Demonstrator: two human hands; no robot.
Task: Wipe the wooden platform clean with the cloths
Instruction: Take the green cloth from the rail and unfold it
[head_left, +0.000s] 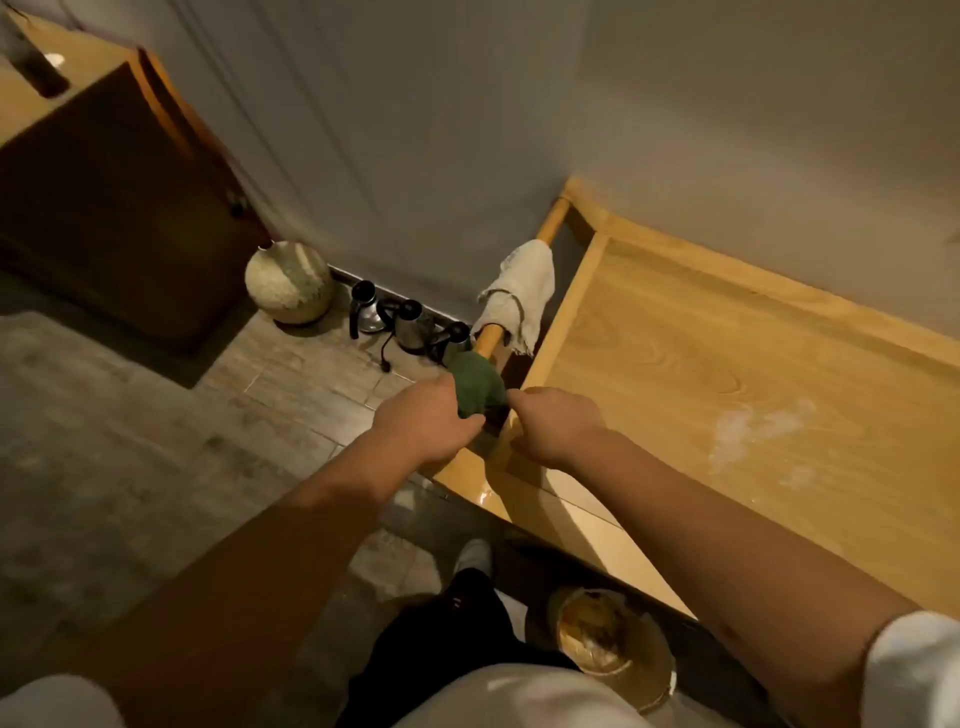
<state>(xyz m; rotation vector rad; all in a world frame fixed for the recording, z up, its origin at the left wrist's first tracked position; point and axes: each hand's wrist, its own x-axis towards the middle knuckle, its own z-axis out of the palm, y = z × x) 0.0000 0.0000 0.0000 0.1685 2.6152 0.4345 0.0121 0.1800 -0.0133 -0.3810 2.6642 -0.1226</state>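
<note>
The light wooden platform (701, 374) fills the right side, with a whitish smear (753, 431) on its top. A round wooden rail (550, 215) runs along its left end. A white cloth (514, 291) hangs draped over that rail. Nearer to me, a dark green cloth (475, 382) sits on the same rail. My left hand (423, 415) grips the green cloth from the left. My right hand (553, 421) pinches the green cloth's right edge with its fingertips, the hand lying over the platform's frame.
On the tiled floor by the wall stand a round pale vase (288, 283) and several metal kettles (405, 322). A dark wooden cabinet (104, 197) stands at the left. A round bucket (608, 644) sits on the floor by my feet, below the platform's front edge.
</note>
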